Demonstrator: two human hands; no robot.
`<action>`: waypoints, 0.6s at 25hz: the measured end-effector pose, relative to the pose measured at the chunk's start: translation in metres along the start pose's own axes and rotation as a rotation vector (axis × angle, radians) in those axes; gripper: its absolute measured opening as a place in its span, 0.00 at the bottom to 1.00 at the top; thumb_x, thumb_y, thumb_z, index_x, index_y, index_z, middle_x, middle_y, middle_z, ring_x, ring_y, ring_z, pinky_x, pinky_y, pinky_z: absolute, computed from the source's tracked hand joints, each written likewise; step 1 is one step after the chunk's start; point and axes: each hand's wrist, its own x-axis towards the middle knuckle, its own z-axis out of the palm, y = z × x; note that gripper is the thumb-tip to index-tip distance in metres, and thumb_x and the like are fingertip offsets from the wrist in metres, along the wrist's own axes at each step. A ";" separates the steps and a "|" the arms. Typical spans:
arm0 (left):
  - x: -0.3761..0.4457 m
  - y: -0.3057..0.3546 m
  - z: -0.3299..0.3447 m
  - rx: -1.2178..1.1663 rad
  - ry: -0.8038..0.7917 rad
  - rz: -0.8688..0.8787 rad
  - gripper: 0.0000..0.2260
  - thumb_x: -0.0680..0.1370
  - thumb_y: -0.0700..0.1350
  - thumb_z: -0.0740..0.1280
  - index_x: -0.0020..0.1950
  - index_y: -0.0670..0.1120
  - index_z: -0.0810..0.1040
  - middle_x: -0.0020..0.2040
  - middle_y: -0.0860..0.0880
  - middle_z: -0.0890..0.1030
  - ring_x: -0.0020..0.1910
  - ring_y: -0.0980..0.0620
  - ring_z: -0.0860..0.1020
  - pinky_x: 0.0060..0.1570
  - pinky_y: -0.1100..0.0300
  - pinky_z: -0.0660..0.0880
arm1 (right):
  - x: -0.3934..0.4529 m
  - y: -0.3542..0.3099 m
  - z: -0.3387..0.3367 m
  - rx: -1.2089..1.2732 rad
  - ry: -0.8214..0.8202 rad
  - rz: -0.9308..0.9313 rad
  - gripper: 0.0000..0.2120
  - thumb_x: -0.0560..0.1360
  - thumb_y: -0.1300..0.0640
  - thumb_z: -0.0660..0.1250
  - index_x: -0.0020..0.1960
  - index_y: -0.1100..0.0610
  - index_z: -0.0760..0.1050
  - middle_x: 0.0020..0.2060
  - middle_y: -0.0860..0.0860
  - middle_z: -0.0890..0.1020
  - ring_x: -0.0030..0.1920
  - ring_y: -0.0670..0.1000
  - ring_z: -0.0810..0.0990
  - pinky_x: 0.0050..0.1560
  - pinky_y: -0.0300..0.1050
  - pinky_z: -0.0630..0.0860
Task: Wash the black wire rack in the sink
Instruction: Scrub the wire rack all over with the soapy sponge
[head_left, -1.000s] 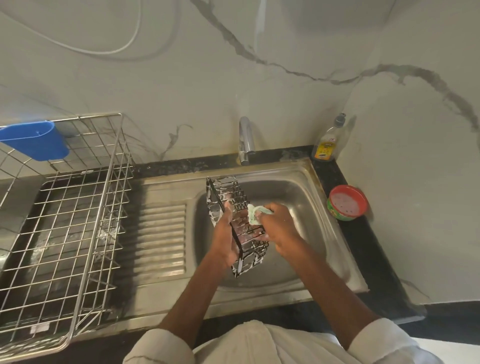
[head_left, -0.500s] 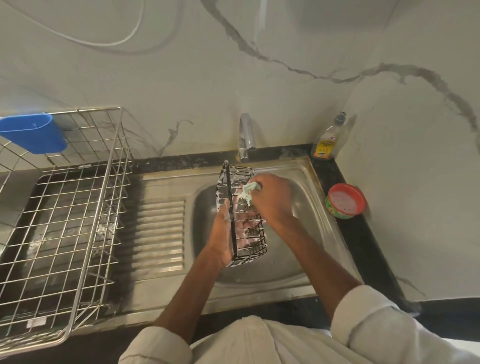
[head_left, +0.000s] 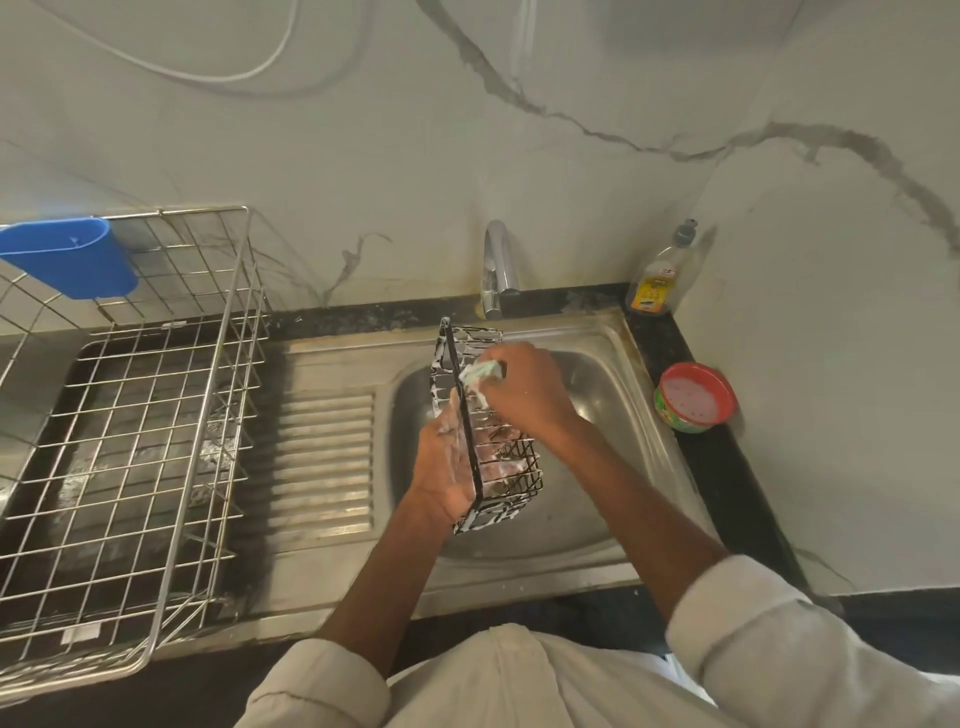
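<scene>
Marble-look wall behind, with grey veins and a white cable looping across the top. Dark stone surface (head_left: 727, 467) below, steel sink (head_left: 613, 364) set into it, ribbed drainboard (head_left: 322, 457) on its left. Curved chrome tap (head_left: 497, 265) at the back edge.

Black wire rack (head_left: 498, 467) held up on its side over the basin, streaked with white suds. Left hand (head_left: 447, 467) wrapped around the near long edge, fingers curled in against the wires, soapy too. Right hand (head_left: 530, 395) closed around a pale green scrub pad (head_left: 480, 374), pressing it against the far upper part of the rack. Both sleeves pale and rolled up on the forearms.

Off to the left, big silver dish drainer (head_left: 130, 441) sitting beside the drainboard, blue plastic holder (head_left: 67, 257) hooked on its back rail. Dish soap bottle (head_left: 657, 280) tucked in the back right corner, and a red-rimmed green tub (head_left: 693, 397) on the surface just right of the basin.
</scene>
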 end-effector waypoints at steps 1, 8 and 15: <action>-0.001 0.002 0.002 0.002 -0.011 -0.002 0.24 0.87 0.60 0.57 0.67 0.43 0.81 0.55 0.40 0.86 0.55 0.39 0.84 0.48 0.38 0.84 | 0.003 -0.005 0.004 -0.025 0.101 0.007 0.12 0.75 0.63 0.70 0.57 0.55 0.84 0.43 0.48 0.85 0.35 0.41 0.79 0.32 0.31 0.71; 0.008 0.008 -0.003 -0.126 -0.021 -0.055 0.31 0.87 0.59 0.54 0.49 0.39 0.88 0.48 0.39 0.86 0.38 0.42 0.86 0.36 0.55 0.83 | -0.043 0.001 -0.008 0.301 -0.542 0.173 0.13 0.77 0.70 0.69 0.60 0.64 0.81 0.39 0.58 0.85 0.27 0.47 0.81 0.27 0.38 0.78; 0.002 0.000 0.000 0.014 0.019 -0.031 0.22 0.88 0.56 0.53 0.58 0.46 0.83 0.47 0.45 0.86 0.42 0.47 0.85 0.41 0.49 0.82 | -0.011 -0.011 0.017 -0.054 0.067 0.031 0.13 0.74 0.64 0.74 0.56 0.52 0.85 0.49 0.51 0.87 0.46 0.49 0.85 0.47 0.49 0.84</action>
